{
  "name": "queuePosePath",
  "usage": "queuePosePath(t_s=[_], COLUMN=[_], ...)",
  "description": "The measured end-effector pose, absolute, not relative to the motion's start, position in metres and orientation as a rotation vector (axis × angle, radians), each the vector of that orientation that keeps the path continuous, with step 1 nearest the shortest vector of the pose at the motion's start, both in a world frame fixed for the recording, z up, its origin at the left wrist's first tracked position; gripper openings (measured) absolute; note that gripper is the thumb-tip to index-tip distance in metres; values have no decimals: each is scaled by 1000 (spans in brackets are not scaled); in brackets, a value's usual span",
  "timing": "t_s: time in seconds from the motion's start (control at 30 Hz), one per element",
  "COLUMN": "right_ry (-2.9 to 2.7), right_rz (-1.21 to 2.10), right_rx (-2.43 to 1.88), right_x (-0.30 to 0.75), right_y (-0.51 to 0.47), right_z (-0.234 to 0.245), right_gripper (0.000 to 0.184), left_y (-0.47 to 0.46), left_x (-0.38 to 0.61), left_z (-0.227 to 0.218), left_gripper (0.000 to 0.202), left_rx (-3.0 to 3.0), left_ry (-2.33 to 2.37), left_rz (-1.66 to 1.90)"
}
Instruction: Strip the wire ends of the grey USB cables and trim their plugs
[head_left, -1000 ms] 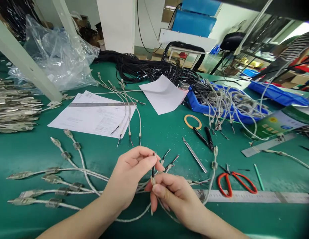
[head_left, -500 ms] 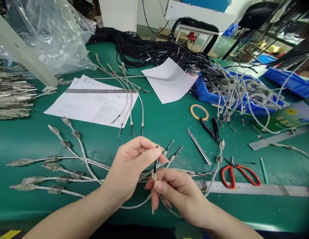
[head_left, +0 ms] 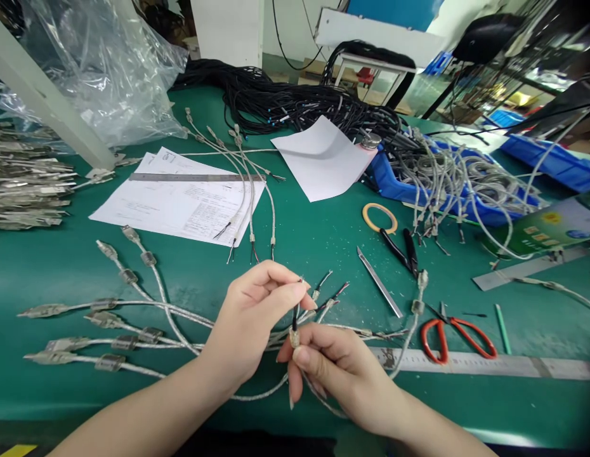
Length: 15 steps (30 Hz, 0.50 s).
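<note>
My left hand (head_left: pixel 250 320) pinches the thin black wire tip (head_left: pixel 295 312) that sticks out of a grey braided cable's end. Just below it, my right hand (head_left: pixel 334 365) is closed round the same cable (head_left: pixel 257 398) at its metal collar, holding the end upright over the green table (head_left: pixel 318 244). The cable loops down under both hands. Several more grey cables with clear connectors (head_left: pixel 128 277) fan out on the table to the left of my left hand. Other stripped cable ends (head_left: pixel 330 298) lie right behind my fingers.
Red-handled scissors (head_left: pixel 457 335) and a steel ruler (head_left: pixel 495 363) lie to the right. A blade (head_left: pixel 378 289), black pliers (head_left: pixel 399 249) and a tape ring (head_left: pixel 379 217) sit behind. Papers (head_left: pixel 181 206), a blue bin of cables (head_left: pixel 461 181), black cable bundles (head_left: pixel 295 108) and a plastic bag (head_left: pixel 99 70) stand farther back.
The view dipped down a second ago and has since risen slightly. Both hands keep the same grip on the cable end with barely any movement.
</note>
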State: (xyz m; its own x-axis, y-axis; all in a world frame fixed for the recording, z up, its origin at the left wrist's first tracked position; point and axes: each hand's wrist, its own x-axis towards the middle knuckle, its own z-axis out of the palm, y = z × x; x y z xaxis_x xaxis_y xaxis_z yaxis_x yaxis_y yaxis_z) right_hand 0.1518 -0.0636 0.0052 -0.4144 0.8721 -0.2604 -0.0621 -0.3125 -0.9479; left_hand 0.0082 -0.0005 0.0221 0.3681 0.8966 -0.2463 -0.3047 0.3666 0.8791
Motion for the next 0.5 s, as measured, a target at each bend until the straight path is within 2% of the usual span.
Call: queuePosePath(t_s=[0.3, 0.4, 0.5], right_ry=[-1338, -1395, -1253], right_rz=[1709, 1505, 1158], right_rx=[-1176, -1221, -1275], right_x=[154, 165, 189], right_y=[-64, -57, -47], right_z=[1, 2, 11], right_gripper=[35, 29, 24], left_y=[3, 7, 9], left_x=[10, 8, 5], left_z=[18, 14, 9], left_gripper=[13, 14, 30], left_rx=[911, 1002, 1078], left_ry=[823, 807, 859], left_rz=[893, 855, 867])
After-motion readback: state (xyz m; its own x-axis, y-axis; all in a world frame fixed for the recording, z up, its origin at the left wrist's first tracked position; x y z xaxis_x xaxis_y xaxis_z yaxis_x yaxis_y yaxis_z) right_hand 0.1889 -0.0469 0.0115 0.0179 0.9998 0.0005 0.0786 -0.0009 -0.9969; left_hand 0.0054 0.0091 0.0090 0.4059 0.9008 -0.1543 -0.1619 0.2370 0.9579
